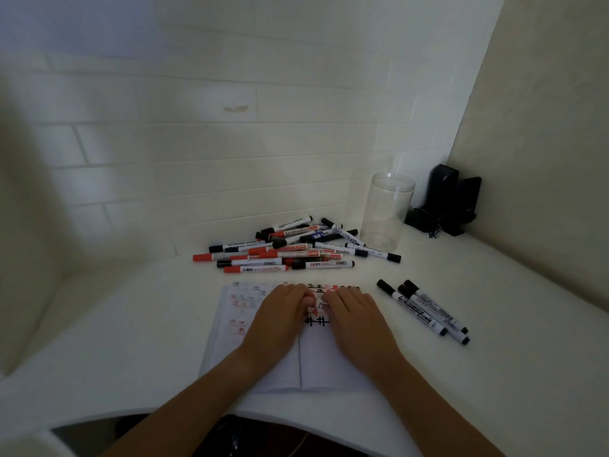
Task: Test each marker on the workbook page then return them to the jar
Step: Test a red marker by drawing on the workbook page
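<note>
An open workbook point(250, 354) lies on the white table, with black and red test marks near the top of its right page. Both my hands are over it, close together. My left hand point(280, 311) and my right hand point(352, 311) grip the two ends of one red marker point(313, 303), mostly hidden between the fingers. A pile of several red and black markers point(290, 249) lies behind the workbook. Three black markers point(425, 308) lie apart on the right. The clear jar point(387, 211) stands upright and empty at the back right.
A black device with a cable point(451, 202) stands in the back right corner beside the jar. White tiled walls close the table at the back and right. The table's front edge point(296, 413) curves near my body.
</note>
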Action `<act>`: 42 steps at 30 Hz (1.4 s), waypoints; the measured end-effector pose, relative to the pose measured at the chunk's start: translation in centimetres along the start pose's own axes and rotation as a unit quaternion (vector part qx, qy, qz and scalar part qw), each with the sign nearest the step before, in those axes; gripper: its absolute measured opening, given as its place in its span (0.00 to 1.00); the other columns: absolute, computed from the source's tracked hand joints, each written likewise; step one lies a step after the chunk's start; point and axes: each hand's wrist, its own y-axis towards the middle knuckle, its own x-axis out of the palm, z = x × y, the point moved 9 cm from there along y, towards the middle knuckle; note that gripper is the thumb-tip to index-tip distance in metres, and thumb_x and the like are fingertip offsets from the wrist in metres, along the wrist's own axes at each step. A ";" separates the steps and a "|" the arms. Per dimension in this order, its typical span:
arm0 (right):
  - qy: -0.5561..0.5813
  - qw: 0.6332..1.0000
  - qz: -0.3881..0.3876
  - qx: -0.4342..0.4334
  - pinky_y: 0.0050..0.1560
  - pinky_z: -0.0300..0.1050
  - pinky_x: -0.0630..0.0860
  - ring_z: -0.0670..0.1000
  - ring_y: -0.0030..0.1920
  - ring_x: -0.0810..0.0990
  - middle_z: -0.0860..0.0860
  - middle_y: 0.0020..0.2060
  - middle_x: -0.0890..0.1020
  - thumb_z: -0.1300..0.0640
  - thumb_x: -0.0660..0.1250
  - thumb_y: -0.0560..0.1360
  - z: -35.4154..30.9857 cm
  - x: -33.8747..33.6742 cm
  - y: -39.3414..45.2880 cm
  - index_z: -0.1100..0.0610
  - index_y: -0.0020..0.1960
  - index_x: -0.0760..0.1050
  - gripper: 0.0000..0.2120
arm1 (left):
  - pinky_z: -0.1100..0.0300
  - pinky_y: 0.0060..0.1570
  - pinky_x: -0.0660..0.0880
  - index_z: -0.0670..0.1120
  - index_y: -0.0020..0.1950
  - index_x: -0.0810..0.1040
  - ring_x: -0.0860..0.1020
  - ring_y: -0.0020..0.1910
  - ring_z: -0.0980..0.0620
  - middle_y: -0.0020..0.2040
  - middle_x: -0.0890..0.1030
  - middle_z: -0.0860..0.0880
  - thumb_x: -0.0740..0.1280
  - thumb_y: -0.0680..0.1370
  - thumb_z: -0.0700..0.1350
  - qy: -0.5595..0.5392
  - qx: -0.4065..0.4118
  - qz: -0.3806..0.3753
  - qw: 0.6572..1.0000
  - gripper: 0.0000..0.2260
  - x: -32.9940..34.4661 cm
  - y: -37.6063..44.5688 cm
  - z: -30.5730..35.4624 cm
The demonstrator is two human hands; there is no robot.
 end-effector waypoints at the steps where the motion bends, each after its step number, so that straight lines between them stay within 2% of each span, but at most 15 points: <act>1: -0.001 1.000 -0.003 0.004 0.50 0.44 0.67 0.53 0.46 0.78 0.51 0.47 0.80 0.60 0.62 0.77 0.0 -0.1 0.0 0.55 0.54 0.78 0.09 | 0.61 0.44 0.67 0.50 0.49 0.77 0.70 0.42 0.58 0.42 0.76 0.56 0.54 0.86 0.53 -0.004 -0.004 -0.003 1.000 0.15 0.2 0.0 -0.1; 3: 0.026 0.999 -0.026 0.018 0.46 0.43 0.69 0.51 0.44 0.78 0.49 0.47 0.80 0.55 0.59 0.79 0.0 -0.4 -0.1 0.54 0.54 0.77 0.10 | 0.57 0.43 0.69 0.51 0.45 0.75 0.70 0.39 0.56 0.39 0.75 0.55 0.50 0.85 0.57 -0.009 -0.002 -0.007 1.000 0.19 0.3 0.1 0.0; 5: 0.075 0.994 -0.062 0.041 0.37 0.42 0.70 0.49 0.38 0.78 0.47 0.44 0.80 0.47 0.57 0.82 0.0 -0.1 -0.2 0.51 0.55 0.76 0.12 | 0.55 0.42 0.70 0.53 0.43 0.72 0.69 0.38 0.56 0.37 0.74 0.55 0.48 0.85 0.59 0.009 0.010 -0.018 1.000 0.19 0.5 0.0 0.3; 9: 0.022 0.997 -0.055 0.049 0.25 0.41 0.63 0.48 0.27 0.76 0.47 0.31 0.79 0.41 0.54 0.83 0.1 -0.4 -0.3 0.48 0.51 0.76 0.17 | 0.49 0.42 0.72 0.52 0.43 0.72 0.69 0.38 0.53 0.37 0.74 0.52 0.45 0.85 0.59 0.026 0.020 -0.028 0.999 0.21 0.8 0.0 0.7; 12: -0.011 0.998 -0.042 0.048 0.25 0.39 0.57 0.48 0.22 0.73 0.48 0.25 0.76 0.40 0.53 0.82 -0.1 -0.9 -0.1 0.49 0.48 0.78 0.19 | 0.48 0.40 0.74 0.48 0.43 0.75 0.72 0.37 0.51 0.37 0.76 0.50 0.49 0.84 0.55 0.017 0.034 -0.010 0.999 0.20 0.1 -0.2 1.6; 15: -0.015 0.998 -0.036 0.058 0.24 0.39 0.58 0.49 0.20 0.72 0.48 0.23 0.75 0.39 0.53 0.82 -0.1 -0.8 -0.2 0.50 0.45 0.77 0.21 | 0.51 0.35 0.73 0.48 0.43 0.76 0.72 0.34 0.50 0.36 0.76 0.49 0.53 0.84 0.50 0.031 0.067 0.015 0.997 0.16 -0.6 -0.4 2.6; 21: -0.030 0.996 -0.024 0.081 0.25 0.39 0.55 0.49 0.18 0.68 0.49 0.20 0.71 0.36 0.55 0.79 0.0 -1.1 -0.2 0.50 0.33 0.70 0.24 | 0.52 0.36 0.69 0.51 0.40 0.73 0.66 0.33 0.54 0.34 0.70 0.55 0.52 0.84 0.50 0.054 0.074 0.012 0.996 0.16 -0.3 -0.1 2.4; 25: -0.040 0.993 -0.011 0.110 0.26 0.38 0.50 0.48 0.20 0.58 0.48 0.19 0.68 0.32 0.54 0.79 0.8 -2.1 -0.3 0.48 0.29 0.65 0.27 | 0.56 0.35 0.65 0.52 0.41 0.75 0.65 0.33 0.57 0.35 0.68 0.59 0.54 0.83 0.49 0.038 0.072 0.040 0.996 0.15 -0.8 0.1 2.0; 28: -0.022 0.989 -0.009 0.144 0.26 0.39 0.48 0.50 0.19 0.66 0.48 0.21 0.72 0.34 0.54 0.81 1.5 -2.4 -0.3 0.48 0.36 0.65 0.22 | 0.63 0.39 0.64 0.52 0.42 0.70 0.67 0.35 0.57 0.35 0.68 0.57 0.44 0.85 0.59 0.019 -0.010 0.061 0.998 0.21 -1.4 0.0 0.3; 31: 0.039 0.983 -0.018 0.178 0.28 0.41 0.64 0.49 0.30 0.78 0.47 0.37 0.79 0.46 0.51 0.83 2.2 -2.2 -0.6 0.51 0.54 0.74 0.15 | 0.60 0.41 0.65 0.53 0.42 0.67 0.69 0.39 0.56 0.37 0.69 0.54 0.43 0.84 0.60 -0.016 -0.069 0.065 0.995 0.20 -1.7 -0.3 -0.6; 33: 0.113 0.975 -0.034 0.190 0.34 0.43 0.75 0.49 0.36 0.78 0.47 0.48 0.77 0.53 0.54 0.84 2.8 -2.0 -0.7 0.48 0.72 0.69 0.17 | 0.56 0.45 0.63 0.52 0.44 0.68 0.68 0.42 0.53 0.40 0.70 0.54 0.45 0.83 0.59 -0.010 -0.069 0.047 0.996 0.18 -1.7 -0.3 0.1; 34: 0.154 0.969 -0.031 0.190 0.35 0.44 0.77 0.47 0.37 0.77 0.46 0.50 0.75 0.57 0.57 0.84 3.0 -2.0 -0.7 0.47 0.75 0.66 0.20 | 0.56 0.46 0.61 0.51 0.45 0.68 0.68 0.43 0.53 0.41 0.71 0.54 0.47 0.82 0.58 -0.001 -0.063 0.030 0.998 0.17 -1.5 -0.3 0.5; 38: 0.286 0.939 0.040 0.185 0.45 0.44 0.80 0.42 0.43 0.80 0.45 0.55 0.79 0.63 0.59 0.83 4.1 -3.2 -0.7 0.51 0.63 0.79 0.15 | 0.58 0.51 0.59 0.50 0.48 0.68 0.67 0.46 0.53 0.44 0.69 0.54 0.56 0.74 0.56 0.039 -0.036 -0.032 0.998 0.11 -0.3 -0.3 1.0; 40: 0.335 0.911 0.027 0.239 0.47 0.41 0.80 0.43 0.46 0.83 0.44 0.56 0.82 0.65 0.58 0.81 5.1 -2.6 -1.3 0.49 0.66 0.79 0.20 | 0.58 0.55 0.58 0.50 0.50 0.68 0.66 0.46 0.54 0.43 0.68 0.56 0.58 0.73 0.52 0.030 -0.045 -0.045 0.998 0.09 -0.1 -0.3 0.7; 42: 0.331 0.901 0.007 0.281 0.42 0.45 0.82 0.46 0.42 0.85 0.44 0.53 0.84 0.67 0.60 0.80 5.8 -2.0 -1.9 0.45 0.67 0.77 0.23 | 0.57 0.56 0.58 0.50 0.49 0.67 0.66 0.45 0.55 0.42 0.66 0.57 0.59 0.73 0.49 0.023 -0.043 -0.047 0.998 0.07 0.0 -0.4 0.8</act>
